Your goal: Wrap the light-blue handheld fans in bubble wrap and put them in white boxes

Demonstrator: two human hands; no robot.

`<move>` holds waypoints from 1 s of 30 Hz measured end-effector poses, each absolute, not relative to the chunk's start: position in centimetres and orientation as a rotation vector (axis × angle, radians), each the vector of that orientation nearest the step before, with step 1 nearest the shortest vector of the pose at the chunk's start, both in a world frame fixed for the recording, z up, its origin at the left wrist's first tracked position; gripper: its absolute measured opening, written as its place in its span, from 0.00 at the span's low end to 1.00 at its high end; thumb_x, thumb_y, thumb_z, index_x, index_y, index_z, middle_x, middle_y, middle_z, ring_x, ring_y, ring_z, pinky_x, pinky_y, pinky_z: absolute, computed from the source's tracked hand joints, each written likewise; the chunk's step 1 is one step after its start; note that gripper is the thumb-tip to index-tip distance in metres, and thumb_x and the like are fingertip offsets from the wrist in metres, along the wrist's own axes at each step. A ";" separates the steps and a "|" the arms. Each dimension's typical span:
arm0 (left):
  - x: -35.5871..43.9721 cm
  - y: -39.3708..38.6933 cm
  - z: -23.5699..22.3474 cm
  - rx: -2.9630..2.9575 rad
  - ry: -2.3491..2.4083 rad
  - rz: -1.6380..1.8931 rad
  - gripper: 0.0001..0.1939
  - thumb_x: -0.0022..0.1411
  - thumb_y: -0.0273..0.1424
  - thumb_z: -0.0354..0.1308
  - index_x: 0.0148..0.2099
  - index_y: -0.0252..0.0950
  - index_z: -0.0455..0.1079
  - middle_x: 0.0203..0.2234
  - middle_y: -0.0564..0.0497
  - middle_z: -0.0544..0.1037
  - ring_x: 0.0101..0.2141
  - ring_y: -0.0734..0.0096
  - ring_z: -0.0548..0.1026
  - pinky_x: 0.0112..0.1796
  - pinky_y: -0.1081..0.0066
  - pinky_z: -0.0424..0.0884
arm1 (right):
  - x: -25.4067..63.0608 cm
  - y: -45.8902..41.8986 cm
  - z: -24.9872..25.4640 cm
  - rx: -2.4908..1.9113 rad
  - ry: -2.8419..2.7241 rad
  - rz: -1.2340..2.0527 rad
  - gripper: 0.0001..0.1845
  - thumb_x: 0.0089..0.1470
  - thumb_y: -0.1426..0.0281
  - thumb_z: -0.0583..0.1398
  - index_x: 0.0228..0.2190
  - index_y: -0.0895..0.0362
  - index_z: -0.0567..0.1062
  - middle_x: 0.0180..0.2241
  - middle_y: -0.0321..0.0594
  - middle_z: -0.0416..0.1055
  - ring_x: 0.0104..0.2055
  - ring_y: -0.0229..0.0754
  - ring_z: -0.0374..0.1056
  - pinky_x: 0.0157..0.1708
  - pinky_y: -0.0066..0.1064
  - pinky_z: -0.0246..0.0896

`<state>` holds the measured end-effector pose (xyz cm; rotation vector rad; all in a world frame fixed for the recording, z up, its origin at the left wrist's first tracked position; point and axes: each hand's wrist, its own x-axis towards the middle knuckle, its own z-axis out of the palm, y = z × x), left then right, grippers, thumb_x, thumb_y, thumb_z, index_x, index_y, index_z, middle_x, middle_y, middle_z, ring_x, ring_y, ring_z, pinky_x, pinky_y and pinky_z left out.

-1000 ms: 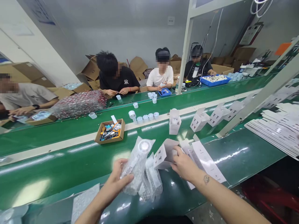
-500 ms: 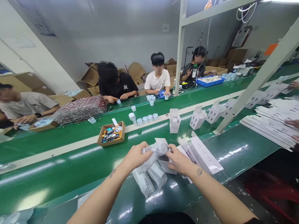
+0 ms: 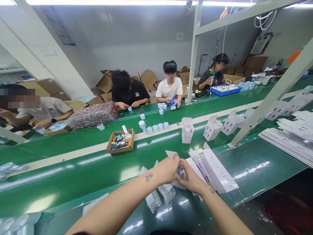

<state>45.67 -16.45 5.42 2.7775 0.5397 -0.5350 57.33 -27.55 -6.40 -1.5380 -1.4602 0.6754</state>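
Note:
My left hand [image 3: 169,169] is bent over the mouth of a small white box, its fingers closed on a bubble-wrapped item [image 3: 181,173] that shows between both hands. The fingertips are partly hidden. Around the box's right side is my right hand [image 3: 190,176], thumb and fingers closed on it. A raised white flap [image 3: 171,153] of the box sticks up behind my left hand. Below my left forearm, bubble-wrapped pieces [image 3: 167,193] lie on the table. Just right of my right hand, white printed cartons [image 3: 217,169] lie leaning together.
A green conveyor [image 3: 80,176] crosses ahead. On it are a cardboard tray of tools [image 3: 121,141], several white cups [image 3: 157,127] and open white boxes [image 3: 187,130]. A slanted metal post [image 3: 265,88] and a stack of flat cartons [image 3: 288,140] are at right. Co-workers sit opposite.
My left hand has moved right, bringing the bubble-wrapped item from above the box down to its mouth. My right hand stays at the box. The view has tilted up slightly.

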 end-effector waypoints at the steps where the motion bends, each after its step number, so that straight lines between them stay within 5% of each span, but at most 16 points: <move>1: 44.8 -17.2 4.2 2.800 0.503 -0.454 0.31 0.56 0.36 0.64 0.59 0.32 0.62 0.57 0.37 0.69 0.53 0.53 0.72 0.50 0.63 0.68 | 57.2 -27.6 -6.6 -1.537 -1.404 0.704 0.23 0.45 0.78 0.60 0.43 0.52 0.62 0.53 0.44 0.60 0.58 0.49 0.58 0.56 0.45 0.58; 5: 42.5 -17.9 1.6 2.859 0.325 -0.447 0.43 0.53 0.46 0.67 0.63 0.27 0.59 0.62 0.29 0.62 0.63 0.41 0.58 0.61 0.46 0.52 | 56.6 -27.4 -5.7 -1.489 -1.352 0.805 0.22 0.38 0.82 0.58 0.36 0.51 0.62 0.48 0.40 0.64 0.53 0.46 0.62 0.53 0.42 0.61; 7: 41.8 -16.8 1.8 2.866 0.320 -0.278 0.31 0.58 0.46 0.62 0.57 0.33 0.67 0.57 0.35 0.71 0.60 0.43 0.62 0.59 0.43 0.53 | 56.8 -26.8 -4.2 -1.480 -1.356 0.825 0.22 0.37 0.82 0.57 0.35 0.51 0.62 0.46 0.39 0.64 0.50 0.45 0.63 0.50 0.40 0.63; 9: 40.8 -15.4 2.1 2.836 0.518 0.060 0.15 0.69 0.39 0.50 0.47 0.37 0.73 0.45 0.42 0.78 0.52 0.54 0.71 0.54 0.52 0.63 | 58.0 -25.4 -2.4 -1.482 -1.307 0.860 0.22 0.38 0.81 0.58 0.37 0.51 0.63 0.46 0.38 0.64 0.49 0.45 0.63 0.47 0.38 0.65; 12: 38.8 -14.4 0.0 2.776 0.870 0.291 0.21 0.71 0.29 0.39 0.38 0.36 0.74 0.32 0.44 0.78 0.38 0.64 0.74 0.42 0.65 0.68 | 61.0 -21.6 -0.4 -1.445 -1.289 0.930 0.24 0.41 0.77 0.61 0.41 0.50 0.62 0.48 0.39 0.63 0.51 0.45 0.63 0.46 0.37 0.67; 14: 37.8 -14.8 -3.4 2.840 0.700 0.060 0.12 0.66 0.28 0.48 0.44 0.35 0.74 0.36 0.43 0.78 0.40 0.62 0.75 0.42 0.65 0.68 | 63.2 -18.0 -0.4 -1.435 -1.322 0.950 0.26 0.40 0.76 0.61 0.42 0.50 0.60 0.48 0.38 0.63 0.53 0.46 0.62 0.45 0.37 0.67; 17: 37.7 -16.1 -9.5 2.948 0.219 -0.417 0.32 0.55 0.30 0.63 0.62 0.39 0.64 0.56 0.38 0.71 0.54 0.50 0.68 0.47 0.57 0.66 | 65.1 -12.6 -1.8 -1.516 -1.355 0.957 0.28 0.36 0.77 0.61 0.41 0.51 0.60 0.43 0.36 0.65 0.50 0.46 0.64 0.43 0.36 0.67; 20: 38.9 -16.7 -13.1 3.014 0.062 -0.655 0.37 0.57 0.34 0.63 0.67 0.44 0.56 0.57 0.36 0.69 0.56 0.45 0.66 0.46 0.53 0.64 | 65.6 -9.2 -2.9 -1.672 -1.376 0.930 0.28 0.35 0.79 0.61 0.41 0.52 0.63 0.38 0.35 0.67 0.45 0.46 0.67 0.43 0.38 0.66; 23: 40.2 -16.4 -12.7 3.017 -0.036 -0.705 0.31 0.58 0.32 0.61 0.64 0.46 0.61 0.45 0.38 0.76 0.47 0.50 0.71 0.42 0.57 0.64 | 66.4 -9.8 -2.2 -1.838 -1.375 0.822 0.31 0.37 0.76 0.63 0.45 0.52 0.66 0.47 0.41 0.66 0.54 0.50 0.63 0.52 0.43 0.61; 27: 40.8 -14.9 -8.6 2.943 0.066 -0.609 0.29 0.50 0.28 0.63 0.56 0.45 0.67 0.46 0.38 0.73 0.48 0.48 0.68 0.39 0.59 0.67 | 69.3 -16.5 -0.6 -2.177 -1.246 0.641 0.41 0.41 0.65 0.68 0.56 0.50 0.61 0.66 0.56 0.41 0.68 0.69 0.37 0.58 0.65 0.41; 28: 40.8 -14.3 -7.4 2.908 0.172 -0.549 0.29 0.49 0.27 0.63 0.55 0.43 0.68 0.47 0.38 0.72 0.49 0.47 0.68 0.39 0.59 0.68 | 70.1 -18.7 -0.6 -2.340 -1.170 0.647 0.43 0.38 0.62 0.69 0.56 0.52 0.62 0.66 0.61 0.40 0.67 0.76 0.37 0.55 0.71 0.41; 30: 40.5 -12.8 -5.3 2.805 0.453 -0.333 0.24 0.48 0.24 0.60 0.49 0.39 0.69 0.47 0.39 0.71 0.48 0.50 0.69 0.40 0.60 0.69 | 71.4 -22.7 -0.6 -2.689 -1.054 0.774 0.42 0.33 0.63 0.72 0.52 0.53 0.67 0.61 0.64 0.53 0.61 0.78 0.52 0.49 0.69 0.52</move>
